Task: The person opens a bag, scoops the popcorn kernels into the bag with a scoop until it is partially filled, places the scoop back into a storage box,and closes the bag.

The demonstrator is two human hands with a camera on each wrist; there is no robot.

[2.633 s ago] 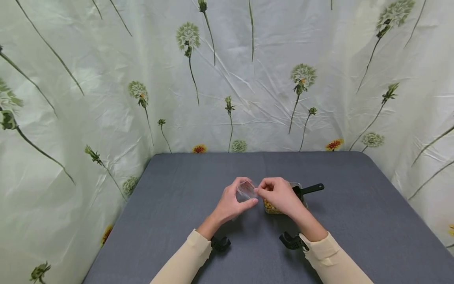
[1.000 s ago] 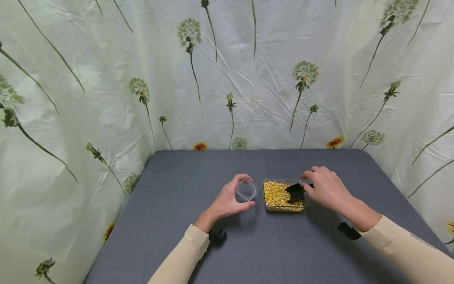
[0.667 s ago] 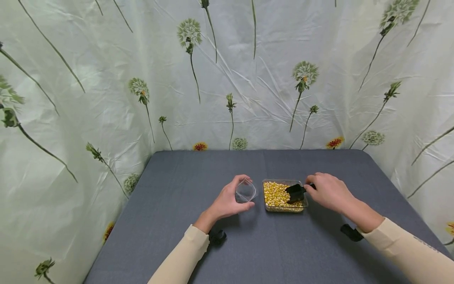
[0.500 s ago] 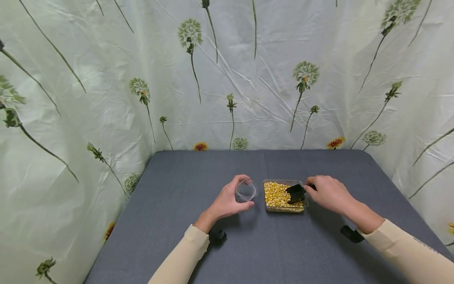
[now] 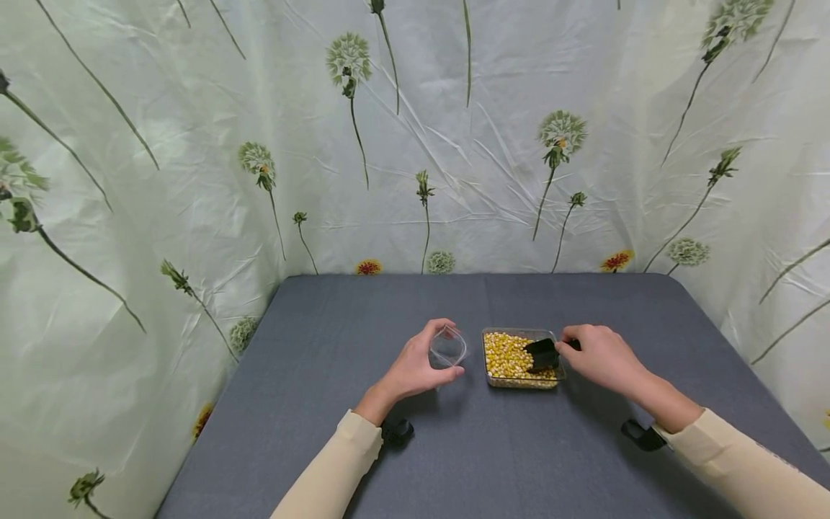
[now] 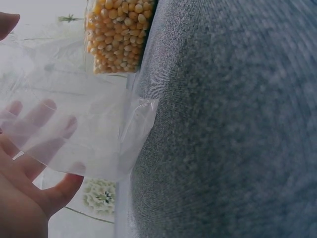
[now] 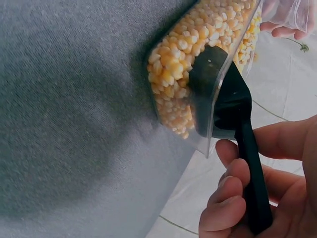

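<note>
My left hand [image 5: 415, 366] holds a clear plastic bag [image 5: 447, 349] by its rim, thumb and fingers spread around the open mouth. In the left wrist view the bag [image 6: 99, 129] hangs down with no contents visible, and the fingers show through it. To its right on the table stands a clear rectangular container [image 5: 489, 382] of yellow corn kernels [image 5: 506, 353]. My right hand [image 5: 603, 355] grips the handle of a black scoop [image 5: 542, 355]. The scoop's blade rests among the kernels at the container's right side, partly sunk in them in the right wrist view.
A grey cloth-covered table [image 5: 350, 324] lies under everything. Behind and beside it hangs a pale curtain [image 5: 493, 158] with a dandelion print. Black wrist cameras [image 5: 397, 432] sit under both forearms.
My right hand has left the bag's mouth and moved right, and now grips the scoop's handle. The bag's mouth stands wider. Left hand and container have hardly moved.
</note>
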